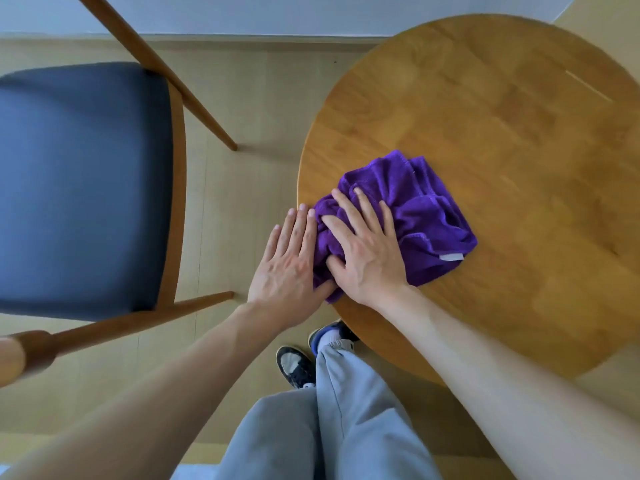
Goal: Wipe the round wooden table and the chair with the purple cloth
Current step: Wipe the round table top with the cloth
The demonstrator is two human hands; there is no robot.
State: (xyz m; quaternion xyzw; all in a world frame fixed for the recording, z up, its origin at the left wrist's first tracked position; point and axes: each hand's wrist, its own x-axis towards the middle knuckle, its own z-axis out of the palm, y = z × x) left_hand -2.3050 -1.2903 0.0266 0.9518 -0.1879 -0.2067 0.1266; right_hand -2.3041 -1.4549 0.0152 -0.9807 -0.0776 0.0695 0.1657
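Purple cloth (pixel 408 216) partly hidden under flat right hand (pixel 367 251); left hand (pixel 291 268) flat at table (pixel 519 133) edge.

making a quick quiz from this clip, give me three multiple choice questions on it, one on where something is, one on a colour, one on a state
1. Where does the cloth lie?
A. on the chair seat
B. on the table near its left edge
C. on the floor

2. What colour is the chair seat?
A. dark blue-grey
B. red
C. white

3. How is the right hand placed?
A. hanging clear of the table
B. curled into a fist beside the cloth
C. fingers spread flat on the cloth

Answers:
1 B, the cloth is bunched on the table by its left rim.
2 A, the cushion is dark blue-grey in a wooden frame.
3 C, the fingers lie spread on the cloth, with the left hand flat beside it.
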